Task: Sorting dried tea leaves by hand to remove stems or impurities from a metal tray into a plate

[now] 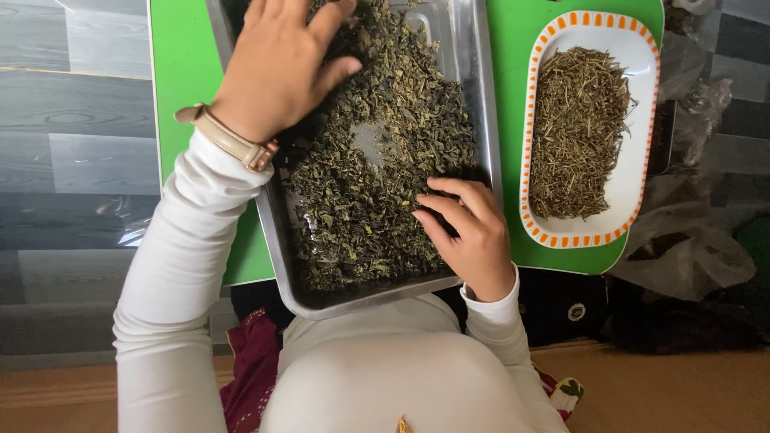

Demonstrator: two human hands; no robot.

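While the head view is looking down | left hand (277,68) lying spread flat, gripping nothing, on dried leaves (377,168) near metal tray (481,120) far-left edge | right hand (469,232) pinching leaves, fingers curled, beside tray's right rim | oval dish (642,96) of stems (579,132) sitting apart on green mat (180,80).

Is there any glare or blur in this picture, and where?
Head view: soft, even light; mild glare on the bare bottom of the metal tray; the dried leaves and right hand look sharp; the left hand throws a dark shadow beneath it.
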